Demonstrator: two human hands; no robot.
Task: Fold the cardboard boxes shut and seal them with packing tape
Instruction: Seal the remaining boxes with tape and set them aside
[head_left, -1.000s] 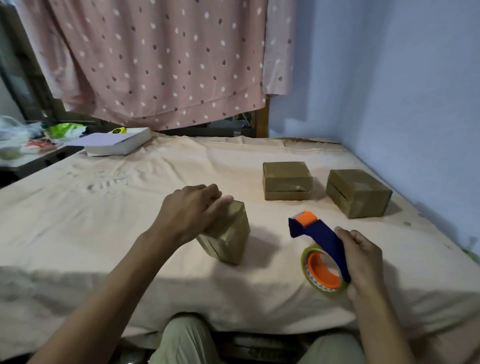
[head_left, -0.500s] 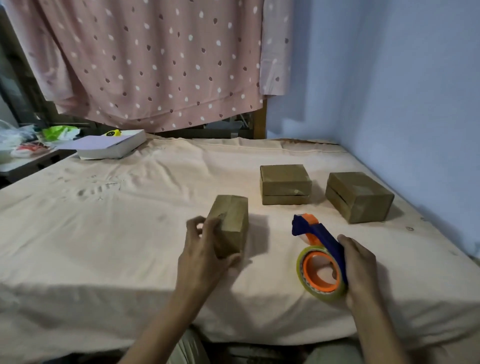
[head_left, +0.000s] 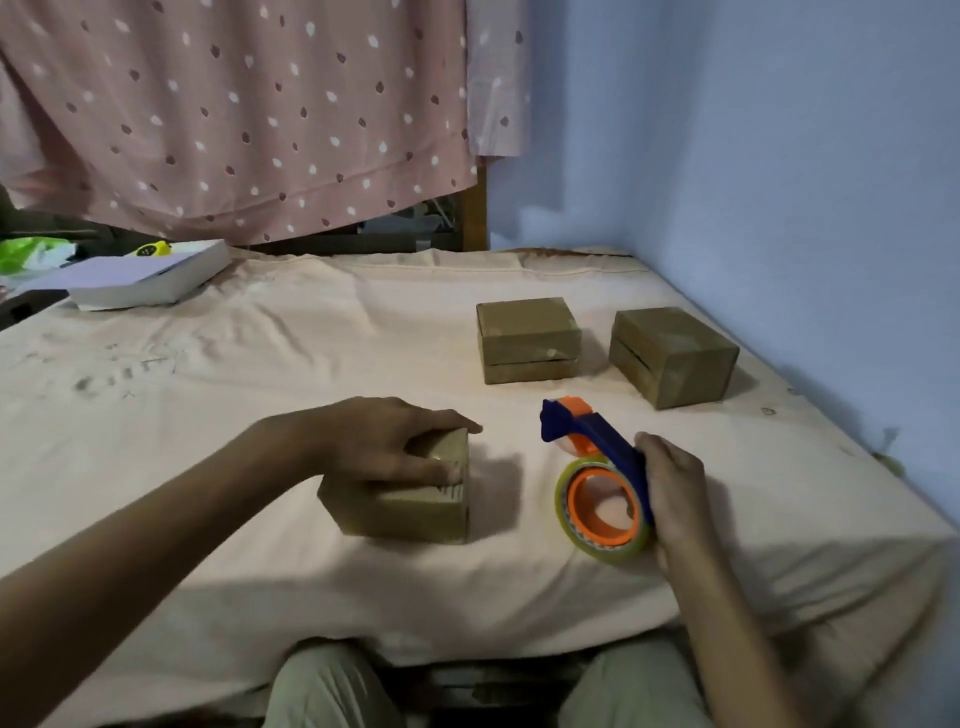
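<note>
On cloth-covered bed (head_left: 260, 364), near front edge: closed cardboard box (head_left: 415, 509), lying flat. Left hand (head_left: 374, 447) spread over top, fingers extended, pressing down. Right hand (head_left: 675, 493) gripping tape dispenser (head_left: 597, 467) just beside box. Two other boxes (head_left: 527, 338) (head_left: 672, 361) behind, shut. Advice: keep flaps pinned, start tape on side face, pull straight along seam, smooth down.
</note>
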